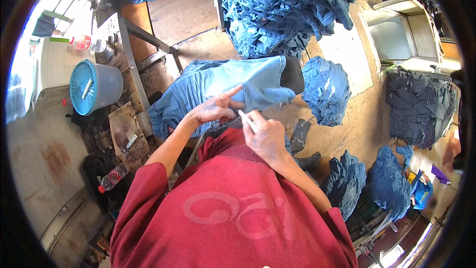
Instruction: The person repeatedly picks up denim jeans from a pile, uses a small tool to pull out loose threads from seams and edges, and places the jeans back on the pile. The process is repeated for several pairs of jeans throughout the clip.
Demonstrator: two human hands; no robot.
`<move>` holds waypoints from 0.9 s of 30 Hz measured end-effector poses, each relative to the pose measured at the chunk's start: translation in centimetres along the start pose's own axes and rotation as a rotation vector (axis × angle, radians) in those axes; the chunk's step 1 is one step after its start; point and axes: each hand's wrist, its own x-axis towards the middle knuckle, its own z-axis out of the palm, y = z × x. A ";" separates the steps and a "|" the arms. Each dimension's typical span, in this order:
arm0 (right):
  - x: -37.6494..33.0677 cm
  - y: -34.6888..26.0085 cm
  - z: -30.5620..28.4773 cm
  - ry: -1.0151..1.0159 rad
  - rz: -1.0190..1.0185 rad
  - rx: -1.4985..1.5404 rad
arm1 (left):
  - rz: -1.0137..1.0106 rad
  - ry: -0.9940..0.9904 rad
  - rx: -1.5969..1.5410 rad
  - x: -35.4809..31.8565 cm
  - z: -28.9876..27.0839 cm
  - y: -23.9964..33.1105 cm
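Note:
A pair of faded light-blue jeans (pixel 248 77) lies across the middle in front of me, over a dark padded form (pixel 292 77) whose rounded end shows at the right. My left hand (pixel 215 109) rests on the near edge of the denim, index finger stretched out and the other fingers partly bent. My right hand (pixel 266 139) is closed around a slim white pen-like stick (pixel 248 120). The stick's tip points up and left toward the denim near my left fingers. What the tip touches is too small to tell.
Tall stacks of blue jeans (pixel 277 10) stand at the far side. A blue bundle (pixel 326 89) and dark folded garments (pixel 421 106) lie to the right. At the left are a lidded blue bucket (pixel 106 87), a metal frame (pixel 133 64) and a plastic bottle (pixel 115 176).

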 end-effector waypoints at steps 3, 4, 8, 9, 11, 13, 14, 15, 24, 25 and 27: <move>0.9 1.4 -1.7 0.241 0.053 0.055 | 0.013 0.077 0.050 -0.1 0.2 0.4; 1.4 2.0 -2.0 0.194 0.129 0.045 | -0.017 0.064 0.051 -0.2 0.4 0.4; 3.1 4.1 -2.2 0.174 0.047 0.148 | -0.066 0.047 -0.158 -0.5 1.4 -0.4; 3.3 4.4 -2.3 0.105 0.053 0.087 | -0.069 0.050 -0.199 -0.4 1.5 -0.8; 3.7 5.0 -2.6 0.083 0.062 -0.056 | -0.059 0.052 -0.225 -0.3 1.8 -1.5; 3.9 5.2 -3.0 0.191 0.063 -0.211 | -0.065 0.059 -0.267 -0.2 1.9 -2.0; 4.0 5.3 -3.3 0.218 -0.062 0.045 | -0.072 0.058 -0.296 -0.2 2.0 -2.2; 4.0 5.4 -3.6 0.141 -0.064 0.034 | -0.077 0.059 -0.323 -0.2 2.0 -2.2; 5.0 7.4 -4.6 -0.009 -0.125 0.048 | -0.070 0.110 -0.311 0.0 3.0 -2.3; 5.2 7.5 -4.6 0.021 -0.169 -0.135 | -0.085 0.108 -0.331 0.0 3.1 -2.4; 5.8 7.6 -5.1 0.012 -0.113 -0.133 | -0.082 0.126 -0.363 0.2 3.1 -2.6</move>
